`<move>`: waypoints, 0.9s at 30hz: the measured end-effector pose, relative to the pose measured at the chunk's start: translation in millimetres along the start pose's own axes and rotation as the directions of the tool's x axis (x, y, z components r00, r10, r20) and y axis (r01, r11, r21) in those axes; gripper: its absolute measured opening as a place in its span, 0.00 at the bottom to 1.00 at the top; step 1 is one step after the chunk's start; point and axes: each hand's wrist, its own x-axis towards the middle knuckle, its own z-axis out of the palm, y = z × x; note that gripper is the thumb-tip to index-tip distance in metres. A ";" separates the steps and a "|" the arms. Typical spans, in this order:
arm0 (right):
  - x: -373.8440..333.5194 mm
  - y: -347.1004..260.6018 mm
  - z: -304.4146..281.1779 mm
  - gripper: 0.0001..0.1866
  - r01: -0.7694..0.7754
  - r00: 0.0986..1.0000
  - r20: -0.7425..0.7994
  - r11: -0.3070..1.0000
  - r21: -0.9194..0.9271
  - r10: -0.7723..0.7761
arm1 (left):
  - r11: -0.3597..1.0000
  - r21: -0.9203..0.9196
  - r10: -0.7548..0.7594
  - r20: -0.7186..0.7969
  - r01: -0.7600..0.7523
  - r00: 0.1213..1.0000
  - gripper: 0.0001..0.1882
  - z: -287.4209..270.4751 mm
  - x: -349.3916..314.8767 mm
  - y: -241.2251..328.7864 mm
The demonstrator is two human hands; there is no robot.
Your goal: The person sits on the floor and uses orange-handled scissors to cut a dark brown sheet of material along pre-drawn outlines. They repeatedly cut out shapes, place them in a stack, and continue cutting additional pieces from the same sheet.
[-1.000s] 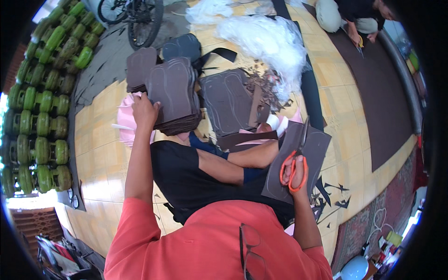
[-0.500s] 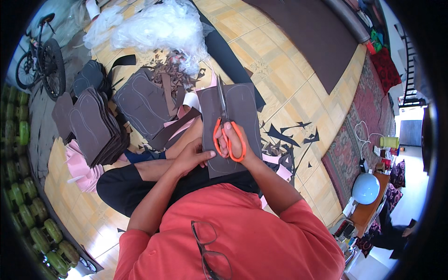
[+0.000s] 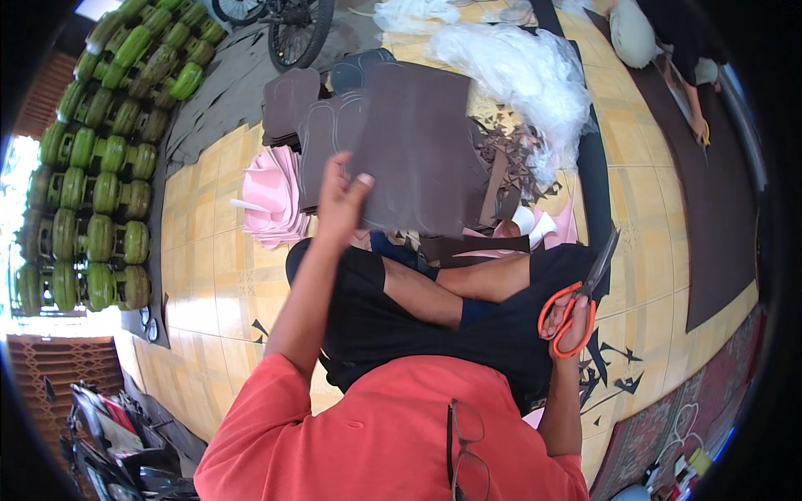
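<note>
My left hand (image 3: 341, 204) grips the left edge of a dark brown sheet (image 3: 416, 150) marked with pale curved outlines, slightly blurred. The sheet hangs in front of my crossed legs, over the stacks on the floor. Behind it, partly covered, is a stack of similar outlined brown pieces (image 3: 322, 138). Off to the right, above my knee, my right hand (image 3: 570, 327) is closed around the orange handles of a pair of scissors (image 3: 600, 265), whose blades point away from me.
Pink sheets (image 3: 271, 200) lie left of the stacks. Brown offcuts (image 3: 510, 159) and crumpled clear plastic (image 3: 522, 79) lie beyond. Green gas cylinders (image 3: 100, 196) line the left; a bicycle (image 3: 301, 33) stands behind. At the far right, another person's hand (image 3: 698, 127) holds yellow-handled scissors over a long brown sheet (image 3: 710, 225).
My left hand has lifted the brown sheet off my lap and carried it forward and left. My right hand has moved right with the scissors. The view has turned left.
</note>
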 end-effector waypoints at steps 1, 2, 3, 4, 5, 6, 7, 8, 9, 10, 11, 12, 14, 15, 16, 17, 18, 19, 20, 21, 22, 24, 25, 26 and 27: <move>1.6 0.2 0.0 0.23 -0.003 1.000 0.009 1.000 -0.015 0.003 | 0.996 0.073 0.053 -0.062 -0.049 0.997 0.27 -22.4 12.6 0.4; 3.7 -0.5 1.8 0.23 -0.009 1.000 0.010 0.999 -0.037 0.009 | 0.997 0.054 0.056 -0.100 -0.051 0.993 0.27 -49.2 24.0 -5.6; 6.1 -0.2 2.4 0.23 -0.014 1.000 -0.002 0.998 -0.057 0.014 | 0.999 -0.016 0.042 -0.094 -0.044 0.995 0.26 -58.4 30.9 3.1; 9.0 -0.3 5.0 0.23 -0.020 1.000 -0.007 0.997 -0.076 0.020 | 0.982 0.167 0.113 -0.116 -0.093 0.987 0.26 -78.7 40.6 -4.6; 10.2 -0.3 6.6 0.23 -0.020 1.000 0.011 0.997 -0.077 0.021 | 0.929 0.348 0.182 -0.125 -0.129 0.975 0.26 -100.7 47.5 -18.3; 9.6 -0.9 6.4 0.23 -0.019 1.000 0.018 0.996 -0.082 0.020 | 0.766 0.642 0.180 -0.160 -0.036 0.971 0.26 -117.6 51.8 -30.1; 9.8 -1.7 5.5 0.23 -0.017 0.999 0.025 0.996 -0.090 0.020 | 0.513 0.855 0.187 -0.194 0.073 0.963 0.26 -131.9 54.5 -42.3; 10.6 -0.9 4.0 0.22 -0.027 0.999 0.027 0.995 -0.095 0.029 | 0.203 0.963 0.193 -0.216 0.176 0.957 0.26 -134.3 53.4 -54.4; 11.6 0.3 1.6 0.22 -0.028 1.000 0.010 0.994 -0.103 0.029 | 0.088 0.969 0.292 -0.245 0.229 0.925 0.27 -106.6 46.2 -34.6; 7.7 0.7 0.1 0.22 -0.053 0.998 -0.048 0.995 -0.088 0.049 | 0.122 0.989 0.401 -0.121 0.078 0.908 0.26 -91.3 44.6 -28.1; 7.9 1.0 1.0 0.22 -0.043 0.998 -0.054 0.995 -0.090 0.038 | 0.135 0.989 0.513 -0.018 -0.060 0.858 0.24 -82.5 39.8 -23.4; 8.9 2.9 -1.0 0.22 -0.051 0.998 -0.050 0.994 -0.095 0.047 | 0.287 0.945 0.463 0.007 -0.157 0.886 0.22 -64.5 35.2 -23.5; 11.1 0.7 2.8 0.22 -0.073 0.996 -0.066 0.991 -0.112 0.066 | 0.526 0.787 0.363 0.135 -0.322 0.922 0.17 -13.3 21.6 -36.5; 13.5 -1.6 5.9 0.22 -0.074 0.996 -0.065 0.986 -0.146 0.065 | 0.611 0.688 0.323 0.234 -0.391 0.917 0.15 13.4 12.9 -42.2; 15.6 -2.7 7.9 0.22 -0.072 0.996 -0.065 0.981 -0.178 0.061 | 0.766 0.631 -0.020 0.211 -0.120 0.977 0.14 40.2 5.1 -44.9; 16.6 -3.9 10.9 0.22 -0.071 0.997 -0.057 0.975 -0.210 0.061 | 0.736 0.664 -0.056 0.249 -0.129 0.967 0.19 52.0 5.6 -76.3; 17.5 -4.1 12.0 0.22 -0.064 0.997 -0.054 0.971 -0.229 0.053 | 0.590 0.799 -0.180 0.269 -0.114 0.946 0.30 61.2 6.6 -105.7; 18.7 -3.3 10.9 0.22 -0.061 0.997 -0.049 0.974 -0.219 0.051 | 0.504 0.863 -0.218 0.174 -0.042 0.960 0.34 75.1 8.3 -121.8; 17.6 -2.4 9.8 0.22 -0.061 0.998 -0.045 0.976 -0.207 0.053 | 0.408 0.912 -0.248 0.074 0.035 0.966 0.38 88.8 7.8 -127.8; 16.3 -2.3 8.9 0.22 -0.061 0.998 -0.040 0.979 -0.196 0.054 | 0.307 0.945 -0.267 -0.029 0.114 0.963 0.42 97.5 8.3 -132.9; 15.0 -4.2 8.4 0.21 -0.064 0.998 -0.028 0.983 -0.173 0.060 | 0.306 0.922 -0.403 -0.099 0.237 0.910 0.48 102.0 13.0 -136.9; 14.5 -2.3 5.1 0.21 -0.057 0.998 -0.009 0.991 -0.119 0.056 | 0.329 0.896 -0.342 -0.182 0.299 0.922 0.49 103.8 20.6 -155.3; 14.6 -1.9 4.0 0.21 -0.055 0.998 0.002 0.994 -0.093 0.055 | 0.342 0.880 -0.311 -0.226 0.331 0.923 0.49 101.6 24.5 -166.5; 14.9 -1.1 3.0 0.20 -0.056 0.998 0.003 0.995 -0.081 0.056 | 0.384 0.853 -0.332 -0.230 0.354 0.915 0.49 98.0 30.4 -175.8; 16.7 -0.6 2.5 0.20 -0.057 0.998 0.017 0.995 -0.080 0.059 | 0.423 0.824 -0.349 -0.234 0.376 0.907 0.50 93.2 38.6 -181.4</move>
